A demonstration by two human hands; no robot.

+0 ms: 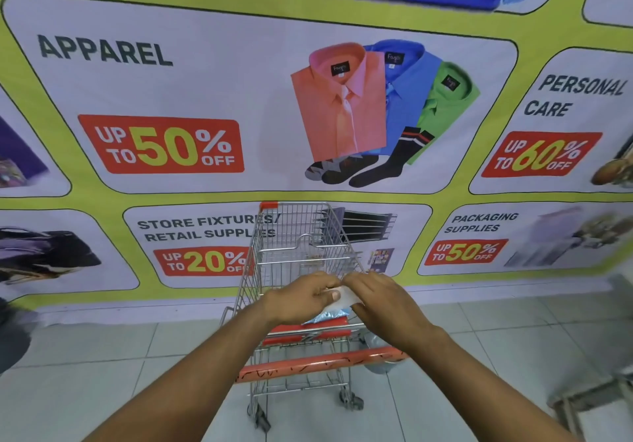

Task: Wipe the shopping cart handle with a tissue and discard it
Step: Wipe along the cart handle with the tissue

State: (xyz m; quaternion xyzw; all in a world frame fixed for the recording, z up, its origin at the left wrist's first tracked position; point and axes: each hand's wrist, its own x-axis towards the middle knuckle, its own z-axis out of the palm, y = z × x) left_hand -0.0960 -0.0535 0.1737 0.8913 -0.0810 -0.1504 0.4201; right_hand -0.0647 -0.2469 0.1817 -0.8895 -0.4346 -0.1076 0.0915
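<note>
Two bare forearms reach out from the bottom of the view, and the hands meet over the child-seat end of a wire shopping cart (301, 246). The left hand (301, 299) is pinched on a white tissue (346, 296), thumb on top, while the right hand (380, 299) is curled against the tissue's other edge, so both seem to be grasping the same sheet, probably to draw it out or spread it flat before wiping. Just under the grip a pale blue packet (330, 315) pokes out, resting on the red seat flap (308, 330); it looks like the tissue pack, though it is mostly hidden by the hands, so that is only a guess. The red cart handle (308, 363) runs crosswise below and nearer than the grip, apart from both hands and not yet touched by the tissue, so the wiping itself has not begun. Holding the sheet directly above the bar keeps the next move short: down and along the handle. Beyond the grip hangs a sale poster (205, 99) on the wall. No bin for discarding is clearly visible.
</note>
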